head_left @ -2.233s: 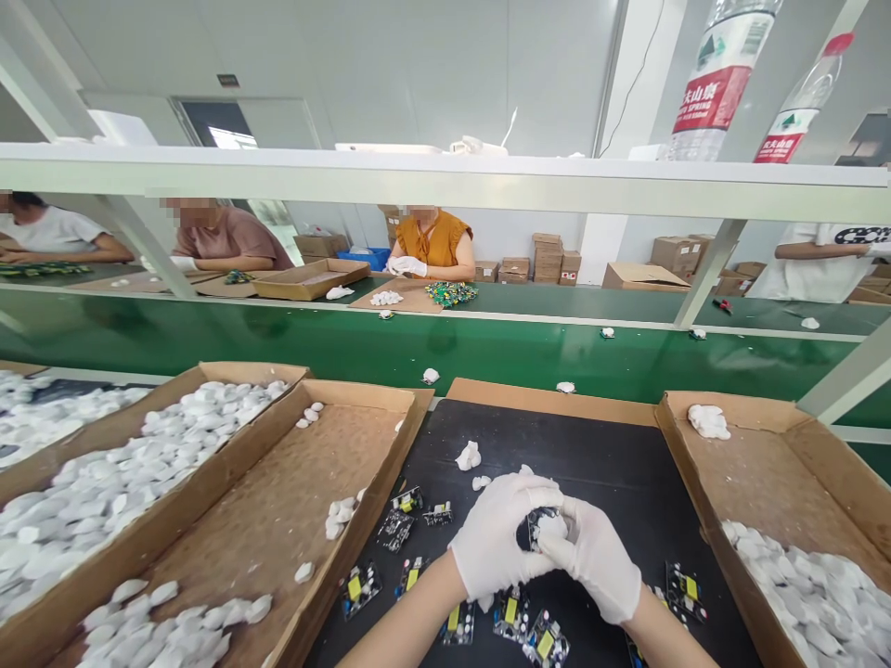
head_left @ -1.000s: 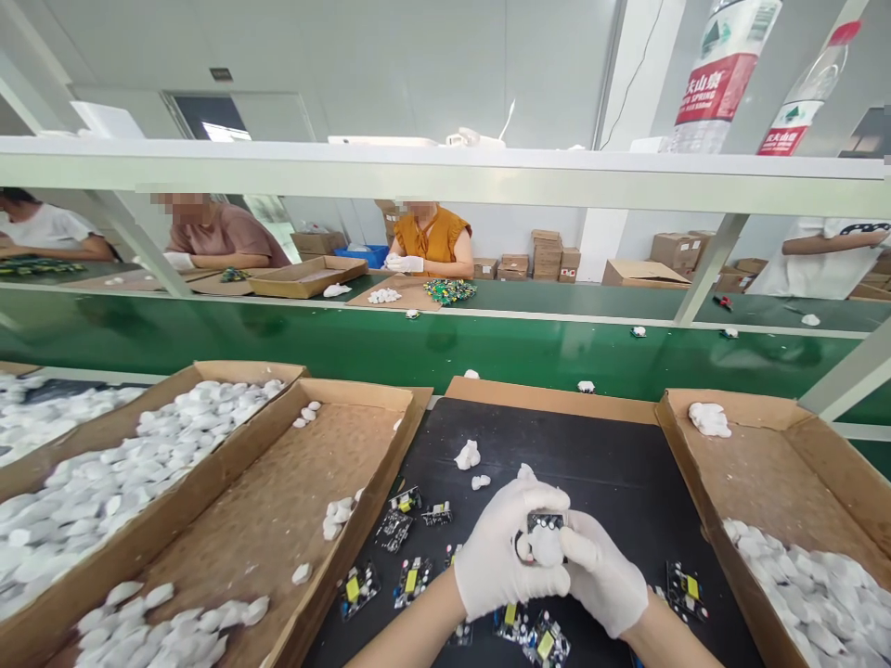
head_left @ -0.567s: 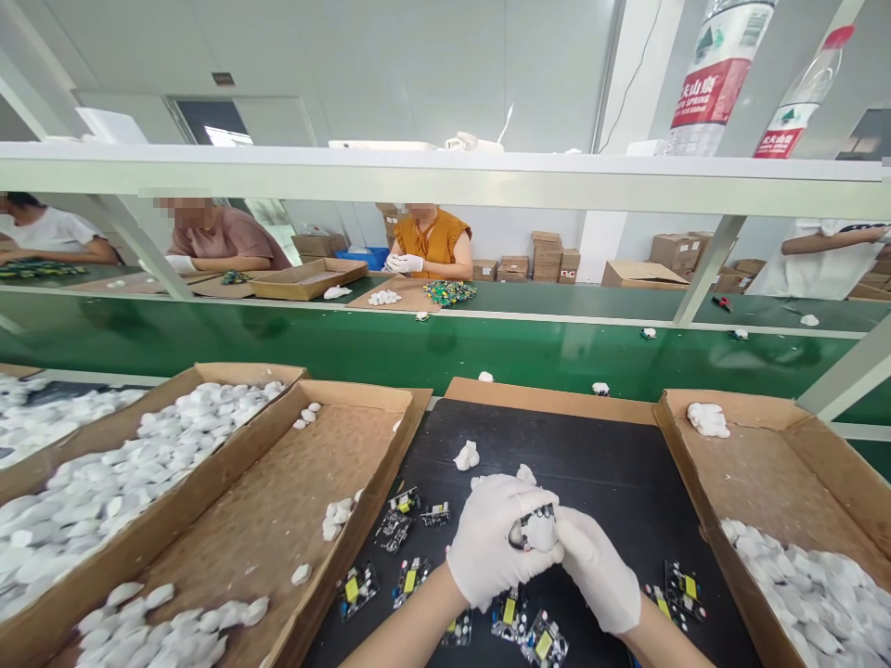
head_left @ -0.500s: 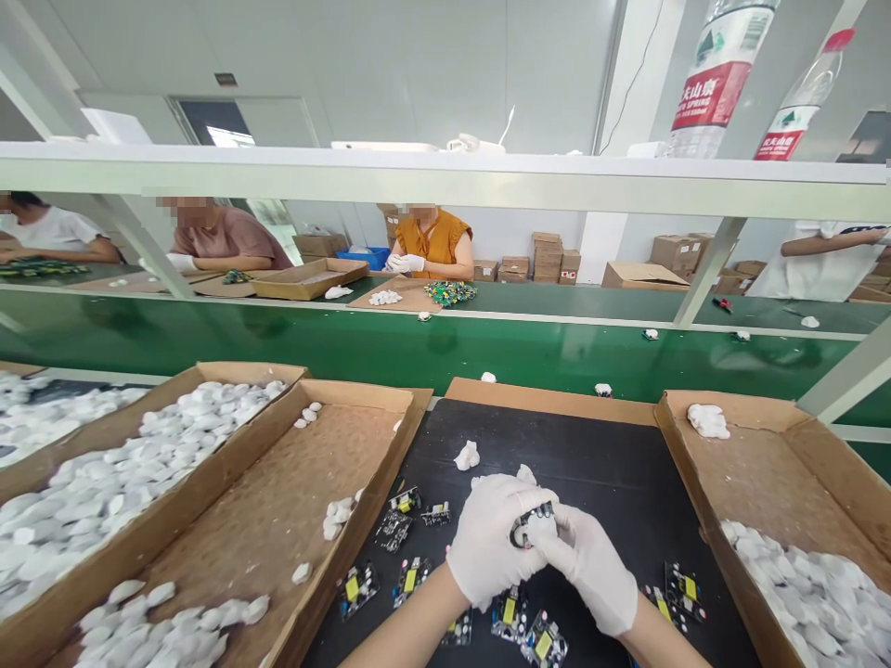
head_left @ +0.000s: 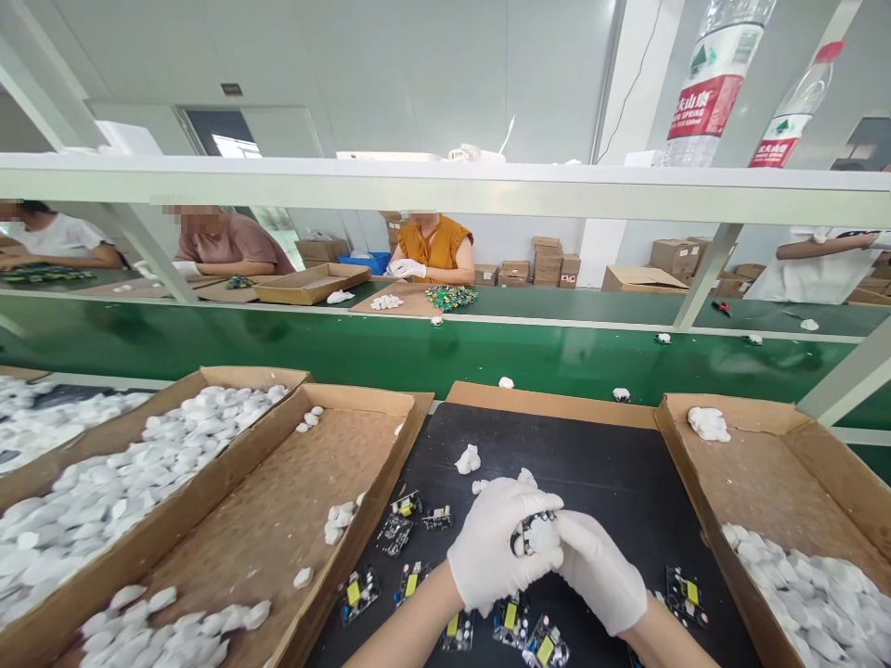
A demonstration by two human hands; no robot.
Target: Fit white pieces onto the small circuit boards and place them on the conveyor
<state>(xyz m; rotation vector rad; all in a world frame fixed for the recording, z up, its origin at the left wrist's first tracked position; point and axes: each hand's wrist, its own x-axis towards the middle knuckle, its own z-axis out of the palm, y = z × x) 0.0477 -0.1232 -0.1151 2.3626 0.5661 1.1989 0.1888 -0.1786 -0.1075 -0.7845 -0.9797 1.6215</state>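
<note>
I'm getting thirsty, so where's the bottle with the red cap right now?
In the head view, the red-capped bottle is at the upper right, on the white shelf, just right of the larger-looking bottle whose top is cut off.

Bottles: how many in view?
2, both on the white shelf: one bottle cropped at the picture's top, and a red-capped bottle to its right.

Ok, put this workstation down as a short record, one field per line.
Left hand: gloved, gripping a circuit board bearing white material
Right hand: gloved, close against the board's right side; grip unclear
Black mat: loose circuit boards, a few white lumps
Tray left of mat: scattered lumps, most at near end
Tray right of mat: white pile near end, one lump far end
Green belt: white-topped pieces
Shelf: two bottles
</note>
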